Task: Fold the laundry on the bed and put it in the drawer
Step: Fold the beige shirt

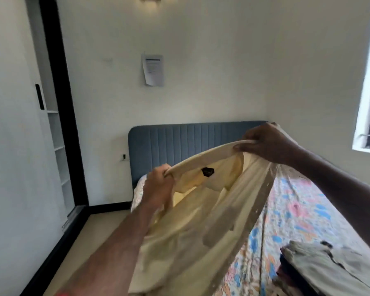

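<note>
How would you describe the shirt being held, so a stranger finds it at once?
Start at the blue headboard of the bed. In front of it the left hand and right hand stretch the collar of a pale cream shirt. Unlike the folded clothes on the floral sheet, it hangs unfolded, showing a small black label.

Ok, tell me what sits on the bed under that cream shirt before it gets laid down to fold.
Below the cream button-up shirt, the floral bedsheet looks bare; a stack of folded clothes sits off to the right.
</note>
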